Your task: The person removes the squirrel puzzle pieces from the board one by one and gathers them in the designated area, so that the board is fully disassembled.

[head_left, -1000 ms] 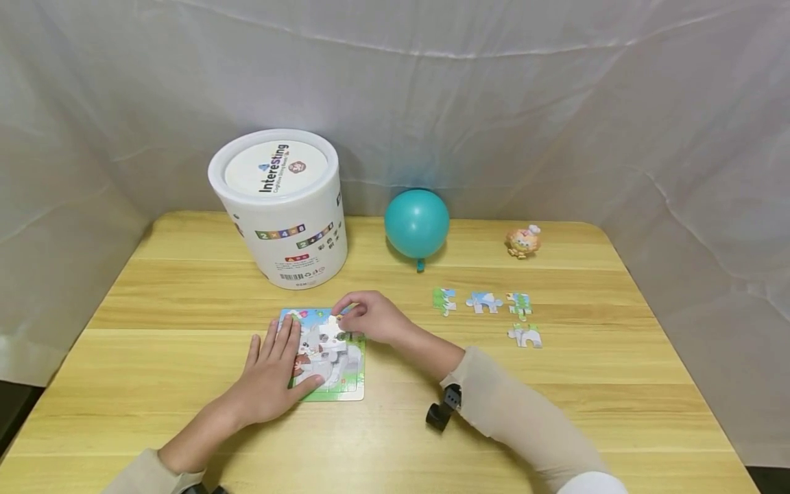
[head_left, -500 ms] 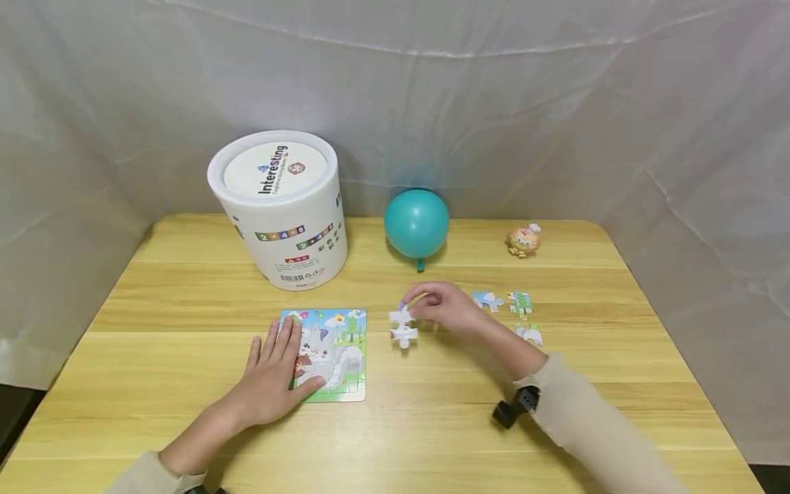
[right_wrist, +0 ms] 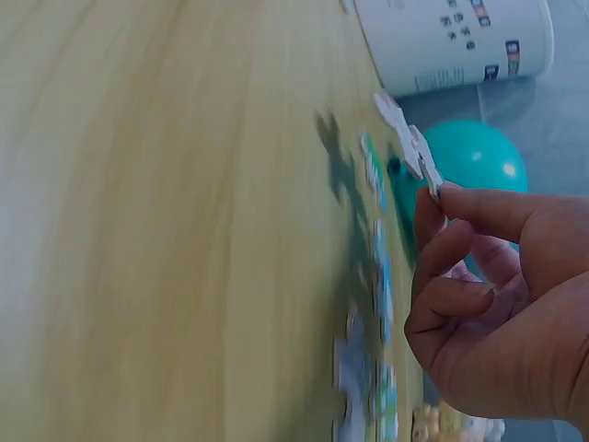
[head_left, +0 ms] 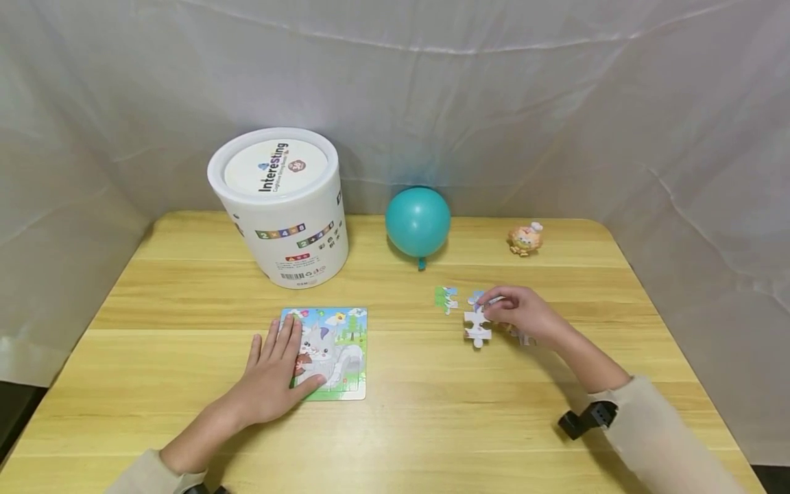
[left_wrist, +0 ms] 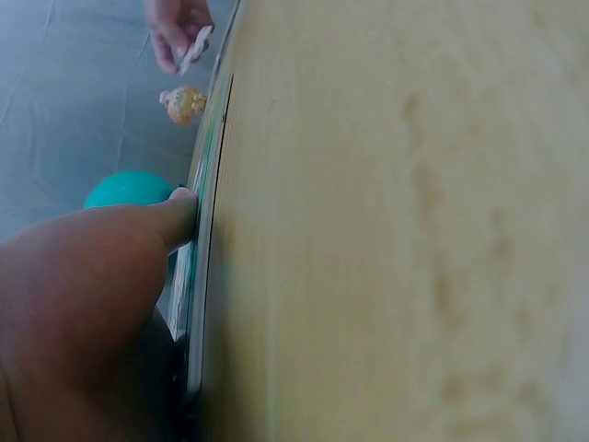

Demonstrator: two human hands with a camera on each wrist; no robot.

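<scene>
My left hand (head_left: pixel 265 387) lies spread with straight fingers over the left part of a puzzle board (head_left: pixel 342 343) picturing a grey squirrel; its thumb reaches the board's lower part. Farther right, my right hand (head_left: pixel 524 315) pinches a pair of joined puzzle pieces (head_left: pixel 477 328), white and grey, between thumb and fingertips. In the right wrist view these pieces (right_wrist: pixel 403 138) are held above the table, casting a shadow. Loose puzzle pieces lie under and beside that hand: a green one (head_left: pixel 446 299) and a blue one (head_left: pixel 475 297); others are partly hidden by the hand.
A white lidded bucket (head_left: pixel 290 226) stands behind the board. Right of it sits a teal balloon (head_left: pixel 417 223), then a small orange figurine (head_left: pixel 524 240) near the table's back edge. Grey cloth (head_left: pixel 469 103) hangs around the back and sides.
My right hand has carried the joined pieces from over the board rightward to the loose pieces. Where they were, the board's picture now shows. My left hand has stayed in place.
</scene>
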